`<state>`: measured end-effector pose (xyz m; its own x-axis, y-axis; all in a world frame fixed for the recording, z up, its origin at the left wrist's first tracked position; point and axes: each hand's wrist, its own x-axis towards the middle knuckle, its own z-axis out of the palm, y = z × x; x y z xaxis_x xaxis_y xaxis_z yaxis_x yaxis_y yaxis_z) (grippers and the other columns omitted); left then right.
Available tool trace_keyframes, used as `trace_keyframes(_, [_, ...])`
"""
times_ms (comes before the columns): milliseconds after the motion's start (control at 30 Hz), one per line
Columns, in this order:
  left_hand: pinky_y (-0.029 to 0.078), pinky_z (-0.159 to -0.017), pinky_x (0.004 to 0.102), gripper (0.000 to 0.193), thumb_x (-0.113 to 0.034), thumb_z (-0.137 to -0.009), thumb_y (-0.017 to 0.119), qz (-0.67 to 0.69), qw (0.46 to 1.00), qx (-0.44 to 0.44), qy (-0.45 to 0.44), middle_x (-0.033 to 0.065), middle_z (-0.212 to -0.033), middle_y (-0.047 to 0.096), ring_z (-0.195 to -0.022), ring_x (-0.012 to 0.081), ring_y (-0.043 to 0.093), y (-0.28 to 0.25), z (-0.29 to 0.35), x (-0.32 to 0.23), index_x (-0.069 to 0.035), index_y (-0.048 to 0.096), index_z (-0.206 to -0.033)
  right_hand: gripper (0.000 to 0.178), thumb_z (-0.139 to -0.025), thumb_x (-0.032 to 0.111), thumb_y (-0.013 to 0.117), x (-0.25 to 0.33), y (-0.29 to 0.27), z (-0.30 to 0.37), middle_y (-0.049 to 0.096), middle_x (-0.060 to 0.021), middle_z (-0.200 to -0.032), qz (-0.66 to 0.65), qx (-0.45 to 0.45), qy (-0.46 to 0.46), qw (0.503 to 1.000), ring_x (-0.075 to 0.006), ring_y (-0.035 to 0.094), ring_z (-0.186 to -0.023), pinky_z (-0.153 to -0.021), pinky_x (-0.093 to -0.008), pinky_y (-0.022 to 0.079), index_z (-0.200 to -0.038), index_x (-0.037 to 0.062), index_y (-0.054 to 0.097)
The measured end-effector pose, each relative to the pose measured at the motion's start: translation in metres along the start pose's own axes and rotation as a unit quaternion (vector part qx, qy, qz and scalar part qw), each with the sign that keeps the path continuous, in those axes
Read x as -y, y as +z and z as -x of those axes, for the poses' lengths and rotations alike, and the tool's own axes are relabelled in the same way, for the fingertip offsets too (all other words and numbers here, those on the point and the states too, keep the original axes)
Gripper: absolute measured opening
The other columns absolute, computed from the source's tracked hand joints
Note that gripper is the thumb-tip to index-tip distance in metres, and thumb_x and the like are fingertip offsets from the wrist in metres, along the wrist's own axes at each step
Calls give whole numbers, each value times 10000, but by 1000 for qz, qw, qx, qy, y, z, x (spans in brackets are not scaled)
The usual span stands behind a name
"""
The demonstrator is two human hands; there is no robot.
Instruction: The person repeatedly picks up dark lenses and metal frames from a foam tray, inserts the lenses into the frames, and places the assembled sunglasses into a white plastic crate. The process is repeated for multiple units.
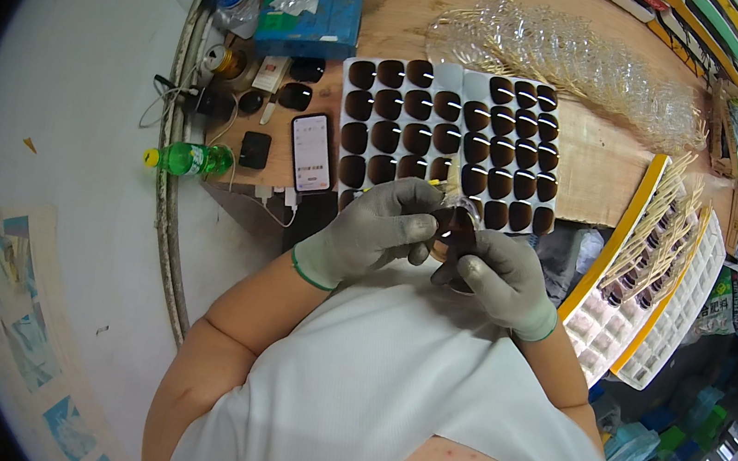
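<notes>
Close to my body, my gloved left hand (388,228) and my gloved right hand (509,282) hold a pair of glasses (457,227) with dark brown lenses between them. Fingers and thumbs of both hands are closed around it, and they hide much of the frame. A pale, slim tip of it sticks up above the left fingers. Just beyond my hands lies a white tray (463,82) bearing rows of dark brown lenses (418,104). Two spots in its far row hold no lens.
Clear glasses frames (578,58) are heaped at the back. At right, a yellow-edged tray (595,321) holds dark glasses with pale temples. A phone (310,153), a blue box (311,8), a green bottle (190,158) and loose dark lenses (294,96) lie at left.
</notes>
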<state>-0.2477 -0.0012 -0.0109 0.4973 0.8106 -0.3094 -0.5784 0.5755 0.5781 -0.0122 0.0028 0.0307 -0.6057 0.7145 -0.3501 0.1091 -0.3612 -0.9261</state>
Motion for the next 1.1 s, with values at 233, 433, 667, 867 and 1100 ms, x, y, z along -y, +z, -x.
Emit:
trace_keyframes(233, [496,-866,244,228,-125,-961,678,-124,990,48,39,42,-1077,691,-975,79,613,-7,31,-14,13,679,-1144,315,-1040,208,546,-8,36,-3,696,-121,-1015,-91,-25,-36,995,-161,669,-956,-843,-292,546,-1144,-75,637])
trace_keyframes(433, [469,-792,252,246,-169,-981,662,-258,963,29,71,26,-976,663,-888,84,580,-12,43,-16,16,700,-1139,274,-1027,139,514,-12,53,-3,706,-100,-956,-32,-63,-45,997,-135,652,-871,-802,-273,534,-1154,-69,639])
trace_keyframes(667, [463,-671,271,187,-146,-939,681,-434,891,9,133,76,-817,650,-747,118,575,-12,40,-26,28,728,-988,219,-975,8,557,-12,59,-3,719,-87,-927,48,-92,-37,994,-111,656,-837,-782,-248,535,-1164,-69,637])
trace_keyframes(867, [477,-641,288,173,-122,-921,683,-423,888,74,166,124,-845,695,-710,142,609,0,31,-30,40,722,-970,214,-983,48,576,-25,53,7,717,-104,-944,17,-106,-38,994,-129,696,-854,-788,-264,570,-1144,-84,623])
trace_keyframes(1100, [535,-708,314,299,-157,-915,702,-449,874,97,160,165,-924,718,-781,225,696,4,22,-26,46,667,-1132,199,-982,75,605,-16,56,14,702,-108,-974,-102,-176,17,979,-136,688,-839,-770,-270,570,-1125,-62,614])
